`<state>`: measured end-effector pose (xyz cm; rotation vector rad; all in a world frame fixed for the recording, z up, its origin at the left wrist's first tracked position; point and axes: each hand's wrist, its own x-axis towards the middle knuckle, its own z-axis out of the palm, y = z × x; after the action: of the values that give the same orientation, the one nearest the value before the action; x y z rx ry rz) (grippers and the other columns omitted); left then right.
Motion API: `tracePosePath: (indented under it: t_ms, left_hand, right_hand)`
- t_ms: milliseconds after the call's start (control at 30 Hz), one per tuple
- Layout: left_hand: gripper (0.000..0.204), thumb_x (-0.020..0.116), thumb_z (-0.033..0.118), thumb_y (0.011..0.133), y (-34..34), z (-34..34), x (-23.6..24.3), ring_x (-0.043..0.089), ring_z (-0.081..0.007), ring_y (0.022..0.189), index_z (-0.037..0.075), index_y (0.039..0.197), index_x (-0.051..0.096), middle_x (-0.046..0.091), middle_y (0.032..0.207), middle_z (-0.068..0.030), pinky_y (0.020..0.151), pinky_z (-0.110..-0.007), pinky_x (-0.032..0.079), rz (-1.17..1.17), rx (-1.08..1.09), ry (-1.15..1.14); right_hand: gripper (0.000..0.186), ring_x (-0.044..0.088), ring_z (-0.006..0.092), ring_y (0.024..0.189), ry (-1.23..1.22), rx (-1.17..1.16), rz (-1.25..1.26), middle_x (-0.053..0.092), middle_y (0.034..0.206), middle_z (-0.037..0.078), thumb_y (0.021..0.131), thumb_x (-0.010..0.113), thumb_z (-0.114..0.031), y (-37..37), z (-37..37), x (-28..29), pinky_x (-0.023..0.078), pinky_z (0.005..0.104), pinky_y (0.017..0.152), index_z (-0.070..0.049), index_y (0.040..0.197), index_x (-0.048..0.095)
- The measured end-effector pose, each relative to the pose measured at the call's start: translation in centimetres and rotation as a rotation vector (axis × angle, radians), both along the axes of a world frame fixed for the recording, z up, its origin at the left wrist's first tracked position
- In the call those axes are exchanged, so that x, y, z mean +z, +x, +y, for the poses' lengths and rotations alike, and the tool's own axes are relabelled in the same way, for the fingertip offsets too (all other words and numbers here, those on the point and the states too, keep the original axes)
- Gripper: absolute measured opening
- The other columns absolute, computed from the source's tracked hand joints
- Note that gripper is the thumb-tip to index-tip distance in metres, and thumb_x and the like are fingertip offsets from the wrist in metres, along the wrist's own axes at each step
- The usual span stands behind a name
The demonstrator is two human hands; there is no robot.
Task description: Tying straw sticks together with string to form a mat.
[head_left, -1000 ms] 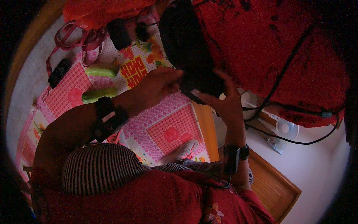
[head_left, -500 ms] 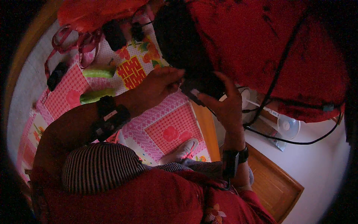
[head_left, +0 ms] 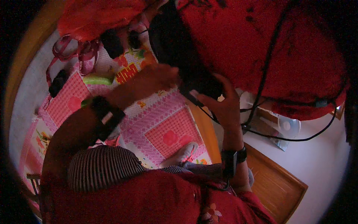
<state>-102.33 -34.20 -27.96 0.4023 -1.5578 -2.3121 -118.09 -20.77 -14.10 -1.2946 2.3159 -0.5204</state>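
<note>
Head view, looking down, dim and red-tinted. Left hand (head_left: 156,76) reaches forward over the mat (head_left: 156,123), blurred; its fingertips meet the near end of a black device (head_left: 197,80), grip can't be told. Right hand (head_left: 220,102) cups the same device from below and the right, fingers curled around its lower end, holding it. Device sits above the mat's right edge, just under a dark bag-like mass (head_left: 167,33) at top centre. Black cable (head_left: 283,134) runs from the device area rightward across the white floor (head_left: 317,164). Both wrists carry black bands (head_left: 106,115). Green objects (head_left: 97,79) lie on the mat left of the left forearm. Red cloth (head_left: 268,48) fills upper right. Wooden board (head_left: 276,183) lies lower right on the floor. A foot in a pale shoe (head_left: 182,153) rests on the mat near the right wrist.
</note>
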Motion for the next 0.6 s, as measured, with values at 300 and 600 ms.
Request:
tracePosePath:
  t_ms: [300, 600]
  left_hand:
    - [0.016, 0.060, 0.019, 0.084, -2.6, -9.9, -3.3, 0.058, -0.0154, 0.073, 0.003, 0.089, 0.060, 0.059, 0.089, -0.0060, 0.070, -0.025, 0.047, 0.210, -0.239, -0.001]
    - [0.018, 0.060, 0.018, 0.082, -9.1, -13.1, -5.7, 0.059, -0.0179, 0.074, 0.002, 0.091, 0.059, 0.059, 0.094, -0.0078, 0.071, -0.027, 0.049, 0.352, -0.497, 0.111]
  right_hand:
    - [0.065, 0.058, 0.0211, 0.100, 0.010, -0.057, -0.111, 0.059, 0.109, 0.014, 0.063, 0.078, -0.013, 1.2, -0.4, 0.3, 0.047, 0.0315, 0.086, -0.005, 0.120, 0.050]
    - [0.071, 0.057, 0.0307, 0.104, -0.114, -0.051, -0.013, 0.059, 0.111, 0.018, 0.061, 0.082, -0.035, 2.5, -0.8, -0.2, 0.046, 0.0380, 0.089, -0.004, 0.116, 0.051]
